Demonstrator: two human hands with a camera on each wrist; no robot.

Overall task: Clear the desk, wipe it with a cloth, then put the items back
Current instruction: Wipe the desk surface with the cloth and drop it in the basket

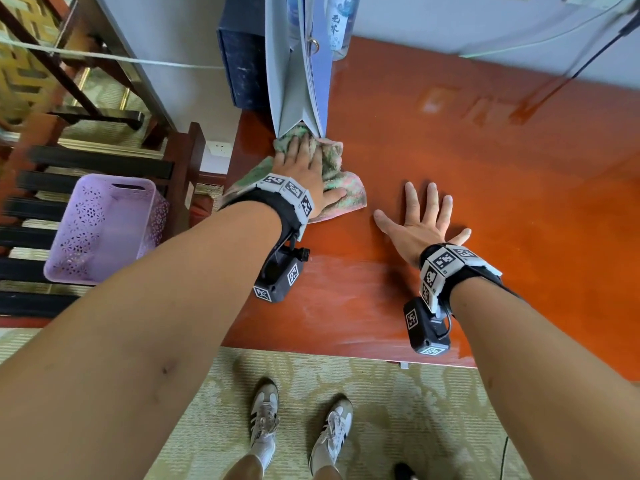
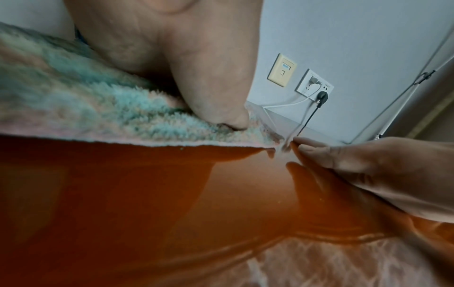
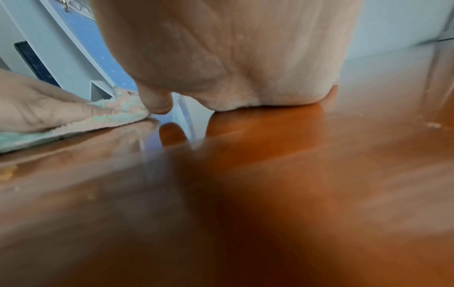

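Head view: the left hand (image 1: 304, 161) presses flat on the cloth (image 1: 341, 194) beside a folder (image 1: 298, 81); the right hand (image 1: 420, 221) lies spread on the desk (image 1: 485, 174).

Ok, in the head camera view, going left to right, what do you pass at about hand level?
Purple basket on the floor → cloth under the left hand → right hand flat on the desk → bare red desk top.

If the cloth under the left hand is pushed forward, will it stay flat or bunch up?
The cloth looks soft and fluffy, already wrinkled under the left hand, so it would probably bunch. On the glossy desk it likely slides easily. It touches the standing folder, which may tip.
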